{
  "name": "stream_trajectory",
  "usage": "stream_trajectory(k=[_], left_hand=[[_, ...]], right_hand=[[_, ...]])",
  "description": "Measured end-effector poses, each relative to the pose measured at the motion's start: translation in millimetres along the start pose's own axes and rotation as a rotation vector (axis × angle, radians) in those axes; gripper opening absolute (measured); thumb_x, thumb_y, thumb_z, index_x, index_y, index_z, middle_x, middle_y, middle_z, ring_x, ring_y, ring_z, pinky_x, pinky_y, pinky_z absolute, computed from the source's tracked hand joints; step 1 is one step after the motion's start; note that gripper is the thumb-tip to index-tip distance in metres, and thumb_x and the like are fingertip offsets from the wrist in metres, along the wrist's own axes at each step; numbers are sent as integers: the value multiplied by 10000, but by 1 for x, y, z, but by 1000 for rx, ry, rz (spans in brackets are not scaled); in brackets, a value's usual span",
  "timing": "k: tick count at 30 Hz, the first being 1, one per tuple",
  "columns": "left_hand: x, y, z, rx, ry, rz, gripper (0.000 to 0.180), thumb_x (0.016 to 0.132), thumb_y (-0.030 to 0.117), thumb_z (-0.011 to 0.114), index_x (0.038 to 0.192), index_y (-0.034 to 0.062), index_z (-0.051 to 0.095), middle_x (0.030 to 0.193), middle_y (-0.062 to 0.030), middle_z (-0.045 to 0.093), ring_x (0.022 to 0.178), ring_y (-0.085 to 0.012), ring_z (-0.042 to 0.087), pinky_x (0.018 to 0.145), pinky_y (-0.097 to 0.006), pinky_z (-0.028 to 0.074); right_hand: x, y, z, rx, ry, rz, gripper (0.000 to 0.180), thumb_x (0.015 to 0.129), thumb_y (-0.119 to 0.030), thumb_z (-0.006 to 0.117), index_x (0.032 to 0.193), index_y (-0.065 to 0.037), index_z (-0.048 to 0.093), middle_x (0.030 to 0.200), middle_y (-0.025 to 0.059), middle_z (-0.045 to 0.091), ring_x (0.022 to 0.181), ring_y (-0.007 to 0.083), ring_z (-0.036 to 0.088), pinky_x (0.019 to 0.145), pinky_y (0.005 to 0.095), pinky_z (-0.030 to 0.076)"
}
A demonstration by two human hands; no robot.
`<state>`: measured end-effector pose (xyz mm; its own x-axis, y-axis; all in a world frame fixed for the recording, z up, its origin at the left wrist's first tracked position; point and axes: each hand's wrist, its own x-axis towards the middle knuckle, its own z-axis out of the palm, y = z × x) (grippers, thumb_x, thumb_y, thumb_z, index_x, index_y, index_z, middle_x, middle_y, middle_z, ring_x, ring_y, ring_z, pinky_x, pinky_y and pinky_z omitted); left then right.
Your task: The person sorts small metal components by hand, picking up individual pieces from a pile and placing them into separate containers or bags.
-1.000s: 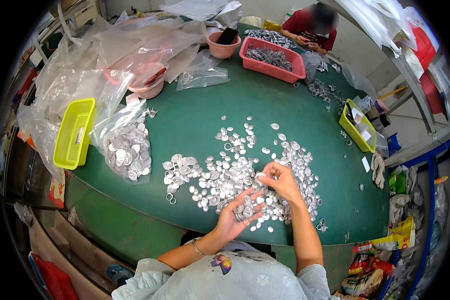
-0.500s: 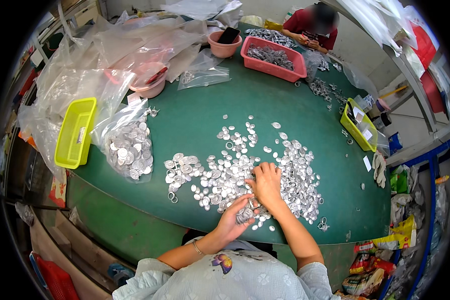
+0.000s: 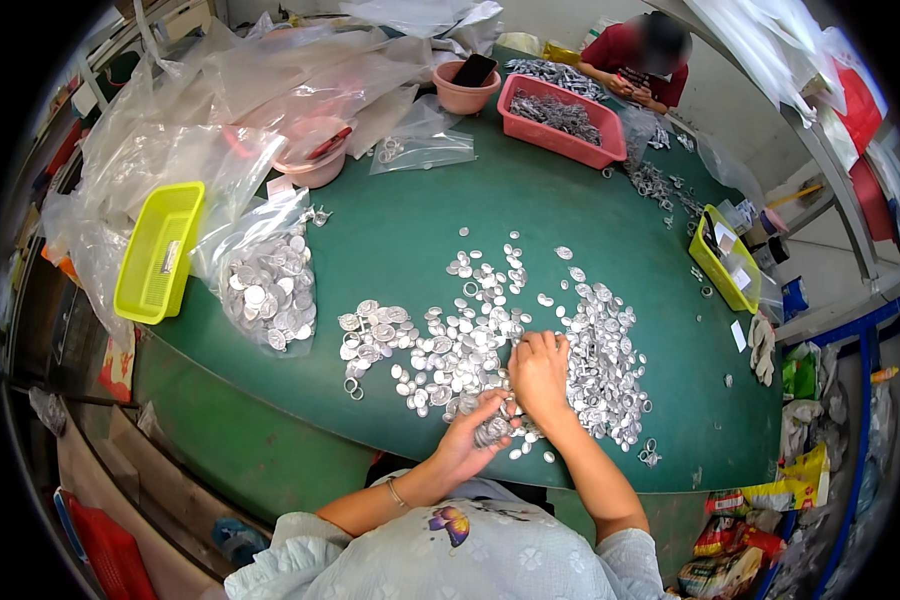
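Note:
Silvery oval metal pieces lie in a loose spread over the green table, in front of me. Cupped at the near edge of the spread, my left hand holds a small stack of larger silvery oval pieces. My right hand rests among the pieces just beyond it, fingers curled down and bunched; what lies under the fingertips is hidden. Left of the spread is a small cluster of larger pieces with a few rings.
A clear bag of round metal pieces and a yellow-green basket stand at left. Farther back are a pink tray of metal parts and pink bowls. Another person sits across the table. A second basket stands at right.
My right hand's fingers have curled in more tightly over the pieces. My left hand stays cupped around its stack. The whole view has shifted slightly.

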<state>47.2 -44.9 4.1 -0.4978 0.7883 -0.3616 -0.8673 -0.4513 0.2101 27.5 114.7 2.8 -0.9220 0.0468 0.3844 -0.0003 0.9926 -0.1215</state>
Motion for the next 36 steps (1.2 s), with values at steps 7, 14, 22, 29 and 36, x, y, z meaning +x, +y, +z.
stream_trajectory(k=[7,14,22,29,36], left_hand=[[-8,13,14,135,54,68,284,950,251,474,1193,103,482,1046,-69,553,932,-202,561,815,-347,476],[-11,13,-5,112,-1,67,270,935,218,512,1178,101,501,1065,-65,550,911,-177,555,759,-313,481],[-34,16,7,321,-60,-83,225,934,202,506,1117,77,540,1046,-59,550,864,-147,539,636,-234,434],[-31,8,-20,189,-71,-147,257,956,237,471,1128,57,534,936,-78,554,753,-165,544,492,-220,383],[-32,10,-4,130,-89,-218,385,953,201,474,1311,70,425,920,-59,536,726,-145,497,494,-209,347]], right_hand=[[5,9,-29,628,-110,298,60,798,-62,581,785,-10,608,885,102,593,868,249,545,838,380,401],[19,0,-38,827,-375,191,239,812,-154,648,1021,-40,623,1123,102,576,1052,280,522,900,359,411],[6,-11,-14,457,-315,-282,359,796,-262,662,1117,-107,614,1269,79,512,1242,315,403,1005,421,319],[-13,30,-36,309,-139,-132,175,698,-106,715,841,-49,633,1003,72,583,1068,291,500,901,403,361],[12,4,-27,542,-74,-30,243,696,-70,705,932,-43,649,991,78,583,982,278,505,855,373,372]])
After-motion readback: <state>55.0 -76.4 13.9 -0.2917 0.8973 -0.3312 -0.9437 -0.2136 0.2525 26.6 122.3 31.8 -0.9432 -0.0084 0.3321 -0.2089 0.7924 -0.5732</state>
